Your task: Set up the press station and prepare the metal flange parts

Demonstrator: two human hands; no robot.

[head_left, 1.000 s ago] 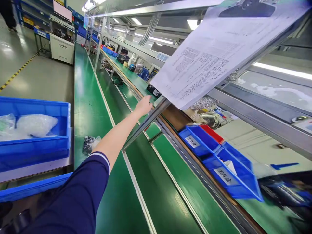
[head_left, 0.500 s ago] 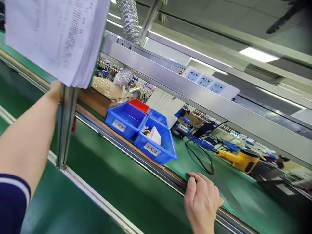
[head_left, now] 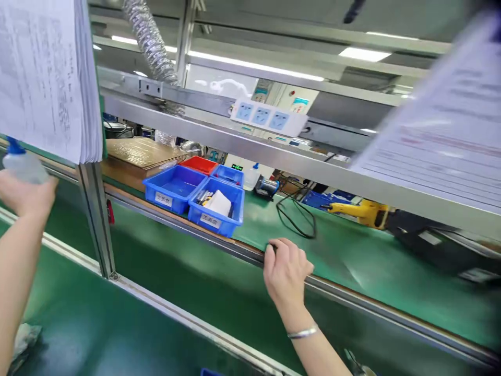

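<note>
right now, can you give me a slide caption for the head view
Left hand grips a squeeze bottle beside an upright post; right hand rests on the workbench rail.

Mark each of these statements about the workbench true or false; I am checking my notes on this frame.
1. The right hand rests on the metal rail at the bench edge. True.
2. The left hand holds a yellow tool. False: it holds a translucent squeeze bottle with a blue cap; the yellow tool lies on the green mat.
3. A red bin sits behind the blue bins. True.
4. The power strip lies on the mat. False: it is mounted on the overhead frame.
5. A bracelet is on the right wrist. True.
</note>
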